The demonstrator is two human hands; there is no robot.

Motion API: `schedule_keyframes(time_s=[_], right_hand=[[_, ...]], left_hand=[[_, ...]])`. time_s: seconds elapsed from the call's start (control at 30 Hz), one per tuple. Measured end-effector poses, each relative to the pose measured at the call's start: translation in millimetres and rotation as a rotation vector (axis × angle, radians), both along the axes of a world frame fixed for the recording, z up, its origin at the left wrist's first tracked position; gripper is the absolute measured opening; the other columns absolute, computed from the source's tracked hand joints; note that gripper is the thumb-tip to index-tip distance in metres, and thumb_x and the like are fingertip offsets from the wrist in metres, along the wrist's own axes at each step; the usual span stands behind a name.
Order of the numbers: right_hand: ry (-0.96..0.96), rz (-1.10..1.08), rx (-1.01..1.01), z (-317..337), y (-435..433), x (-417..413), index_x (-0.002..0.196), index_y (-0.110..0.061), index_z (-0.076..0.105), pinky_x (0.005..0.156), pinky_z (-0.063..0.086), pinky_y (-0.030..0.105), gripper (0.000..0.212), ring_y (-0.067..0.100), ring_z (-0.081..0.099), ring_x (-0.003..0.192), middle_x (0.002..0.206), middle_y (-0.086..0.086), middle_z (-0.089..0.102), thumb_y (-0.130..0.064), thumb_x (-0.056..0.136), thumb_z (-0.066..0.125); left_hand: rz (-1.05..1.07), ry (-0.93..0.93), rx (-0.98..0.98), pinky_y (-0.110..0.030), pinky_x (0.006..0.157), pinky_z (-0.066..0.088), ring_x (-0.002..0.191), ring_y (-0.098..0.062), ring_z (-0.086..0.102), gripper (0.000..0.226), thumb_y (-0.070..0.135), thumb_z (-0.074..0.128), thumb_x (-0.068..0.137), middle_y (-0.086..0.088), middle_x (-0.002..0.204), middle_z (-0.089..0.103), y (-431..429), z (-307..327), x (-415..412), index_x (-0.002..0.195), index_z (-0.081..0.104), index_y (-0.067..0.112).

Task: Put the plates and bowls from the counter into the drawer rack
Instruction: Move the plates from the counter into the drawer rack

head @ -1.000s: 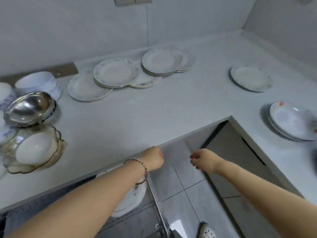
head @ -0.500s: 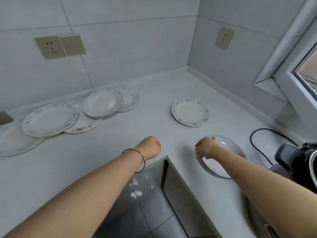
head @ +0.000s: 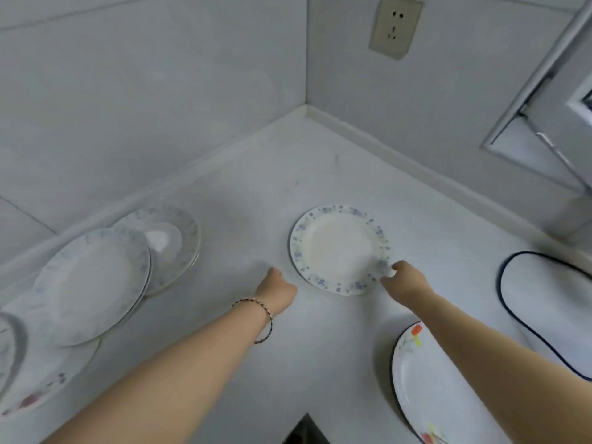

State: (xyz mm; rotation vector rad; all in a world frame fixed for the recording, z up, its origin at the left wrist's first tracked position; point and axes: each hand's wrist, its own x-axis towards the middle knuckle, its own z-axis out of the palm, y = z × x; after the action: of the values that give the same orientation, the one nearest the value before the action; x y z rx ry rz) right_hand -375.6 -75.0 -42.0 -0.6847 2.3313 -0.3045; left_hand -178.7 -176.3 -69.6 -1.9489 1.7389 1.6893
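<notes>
A white plate with a blue-flowered rim (head: 336, 248) lies flat on the counter near the corner of the walls. My right hand (head: 404, 280) is at its near right rim, thumb over the edge and fingertips against it, pinching the rim. My left hand (head: 278, 289), with a bracelet on the wrist, hovers just left of the plate with its fingers loosely curled and nothing in it. Overlapping blue-rimmed plates (head: 93, 283) lie at the left. A plate with orange flowers (head: 426, 382) sits under my right forearm. The drawer rack is out of view.
A black cable (head: 506, 302) loops on the counter at the right. A wall socket (head: 394, 27) is above the corner, and a window frame (head: 544, 129) is at the far right. The counter's inner edge (head: 307, 418) shows at the bottom.
The view has swung right and up from the drawer to the counter corner. Both hands have reached forward, and my right hand has arrived at the rim of the blue-flowered plate.
</notes>
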Motion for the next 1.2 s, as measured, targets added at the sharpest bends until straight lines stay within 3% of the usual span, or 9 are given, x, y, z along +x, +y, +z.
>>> schedule_keyframes(time_s=[0.1,0.23,0.43,0.57,0.7,0.87,0.97,1.03,1.2], right_hand=[[-0.087,-0.168,0.009,-16.3,-24.7,-17.1,0.134,0.003,0.037,0.088,0.045,0.034,0.053,0.037,0.055,0.117,0.128,0.023,0.055,-0.023,0.090,0.054],[-0.262,-0.454,-0.095,-36.8,-41.3,-26.9,0.132,0.005,0.044,0.094,0.051,0.048,0.045,0.042,0.060,0.105,0.115,0.026,0.058,-0.006,0.089,0.055],[-0.430,-0.679,-0.243,-48.4,-34.0,-30.3,0.137,-0.002,0.043,0.091,0.051,0.049,0.050,0.045,0.054,0.116,0.131,0.027,0.051,0.008,0.089,0.052],[-0.435,-0.620,-0.280,-37.9,-14.5,-18.7,0.136,0.000,0.044,0.091,0.051,0.050,0.051,0.044,0.058,0.109,0.121,0.028,0.057,0.011,0.087,0.052],[-0.394,-0.470,-0.305,-21.5,9.2,12.3,0.122,-0.002,0.054,0.092,0.051,0.053,0.040,0.030,0.054,0.079,0.077,0.014,0.057,0.009,0.084,0.045],[-0.441,-0.256,-0.373,-10.4,49.9,66.6,0.119,-0.003,0.054,0.059,0.043,0.035,0.035,0.030,0.052,0.075,0.068,0.012,0.053,0.003,0.088,0.039],[-0.465,-0.074,-0.365,0.0,86.3,108.5,0.115,-0.007,0.055,0.055,0.044,0.031,0.030,0.028,0.053,0.073,0.073,0.012,0.054,0.000,0.089,0.041],[-0.507,0.032,-0.342,6.2,114.1,140.5,0.110,-0.010,0.056,0.066,0.051,0.035,0.026,0.026,0.056,0.080,0.082,0.011,0.056,-0.001,0.089,0.045],[-0.532,0.325,-0.196,4.5,183.7,229.0,0.113,-0.004,0.056,0.084,0.055,0.044,0.029,0.028,0.061,0.089,0.099,0.015,0.061,-0.001,0.085,0.048]], left_hand=[[0.122,0.050,0.100,-0.025,0.053,0.038,0.061,-0.018,0.050,0.015,0.004,0.045,0.088,-0.007,0.081,0.048,-31.2,-12.0,-24.7,0.091,0.035,0.015],[0.137,0.149,0.078,-0.027,0.055,0.051,0.087,-0.025,0.058,0.035,-0.007,0.047,0.083,-0.011,0.111,0.061,-52.9,-32.4,-50.1,0.114,0.051,0.006],[0.264,0.195,0.112,-0.040,0.073,0.056,0.098,-0.027,0.056,0.046,-0.019,0.045,0.081,-0.011,0.122,0.056,-55.0,-36.9,-52.8,0.119,0.048,0.007],[0.320,0.215,0.143,-0.038,0.075,0.053,0.116,-0.034,0.056,0.049,-0.022,0.049,0.080,-0.012,0.126,0.054,-33.7,-14.1,-32.7,0.117,0.046,0.009],[0.410,0.233,0.100,-0.039,0.073,0.052,0.112,-0.036,0.057,0.044,-0.023,0.050,0.079,-0.012,0.115,0.052,14.7,7.7,5.5,0.104,0.039,0.012],[0.630,0.290,-0.021,-0.042,0.073,0.051,0.097,-0.029,0.053,0.038,-0.024,0.049,0.077,-0.012,0.108,0.048,111.8,24.0,71.7,0.092,0.040,0.010],[0.776,0.280,-0.078,-0.041,0.065,0.055,0.095,-0.031,0.057,0.040,-0.023,0.052,0.076,-0.014,0.106,0.054,181.2,33.0,121.8,0.076,0.042,0.016],[0.850,0.256,-0.091,-0.041,0.067,0.056,0.093,-0.032,0.060,0.037,-0.022,0.054,0.077,-0.016,0.102,0.057,229.0,38.3,158.0,0.075,0.045,0.015],[0.877,0.248,0.082,-0.033,0.060,0.060,0.084,-0.027,0.065,0.031,-0.021,0.052,0.079,-0.016,0.097,0.066,340.3,45.3,261.0,0.095,0.057,0.005]])
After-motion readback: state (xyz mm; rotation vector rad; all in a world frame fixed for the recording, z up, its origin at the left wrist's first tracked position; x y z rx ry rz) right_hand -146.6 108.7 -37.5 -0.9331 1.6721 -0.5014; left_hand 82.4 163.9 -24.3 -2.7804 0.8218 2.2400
